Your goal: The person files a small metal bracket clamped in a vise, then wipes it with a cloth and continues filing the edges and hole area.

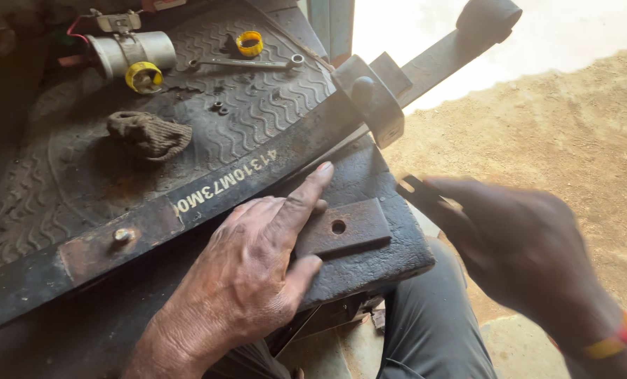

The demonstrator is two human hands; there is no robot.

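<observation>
The left hand (257, 267) lies flat and unclenched, palm down, on a small rusty rectangular steel plate with one round hole (341, 228); its forefinger stretches up to touch the lower edge of a long dark steel leaf-spring bar (208, 189), and its thumb rests along the plate's near edge. The plate sits on a thick black rubber slab (377, 263), close to that slab's front right corner. The bar runs slantwise from the lower left to the upper right, carries a bolt head (122, 235) near its left end and passes through a grey steel clamp (370, 98) farther right. The right hand (524, 245) is blurred, off the slab's right edge above sandy ground (573, 126), closed around a dark flat tool (419, 191). Behind the bar, on a black wave-patterned rubber mat (257, 105), lie a crumpled brown rag (148, 135), a slim metal spanner (247, 63), a yellow ring-shaped cap (249, 43) and a grey metal cylinder with a yellow cap (131, 56).
</observation>
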